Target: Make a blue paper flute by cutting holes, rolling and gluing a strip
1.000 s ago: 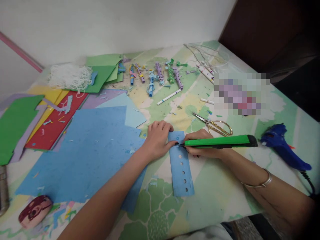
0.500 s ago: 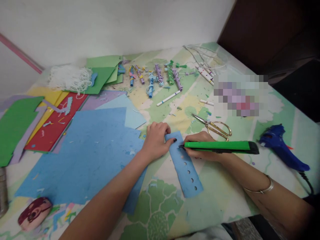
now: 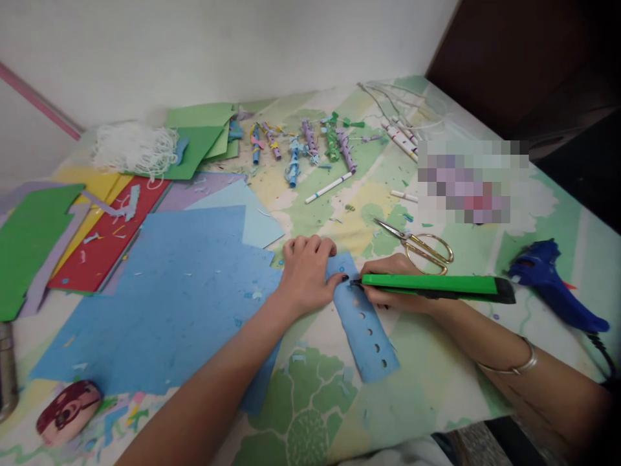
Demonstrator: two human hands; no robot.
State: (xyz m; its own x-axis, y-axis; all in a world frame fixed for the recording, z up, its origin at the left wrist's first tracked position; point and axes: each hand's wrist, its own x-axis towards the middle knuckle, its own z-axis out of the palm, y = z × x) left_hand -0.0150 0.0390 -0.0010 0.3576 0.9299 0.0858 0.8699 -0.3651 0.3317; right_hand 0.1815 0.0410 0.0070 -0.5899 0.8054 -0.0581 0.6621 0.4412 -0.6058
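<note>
A narrow blue foam strip [image 3: 376, 346] lies slantwise on the tablecloth, with a row of several small round holes along its lower part. My left hand [image 3: 310, 275] rests on the strip's upper end, fingers curled and thumb pressing on its surface. In my right hand [image 3: 395, 288] is a green utility knife [image 3: 436, 283], gripped near the blade end like a pen. Its tip touches the strip close to my left thumb, above the holes; the exact cut is hidden by my fingers.
Gold-handled scissors [image 3: 429, 249] lie beyond my right hand, and a blue glue gun [image 3: 557, 285] to the right. Large blue sheets [image 3: 194, 291] spread left. Decorated paper rolls [image 3: 294, 165], markers [image 3: 402, 139] and white yarn [image 3: 136, 149] sit at the back. A pink mouse [image 3: 70, 411] is front left.
The view has shifted slightly. My left thumb and the knife tip stay close together on the strip, with little visible movement against it.
</note>
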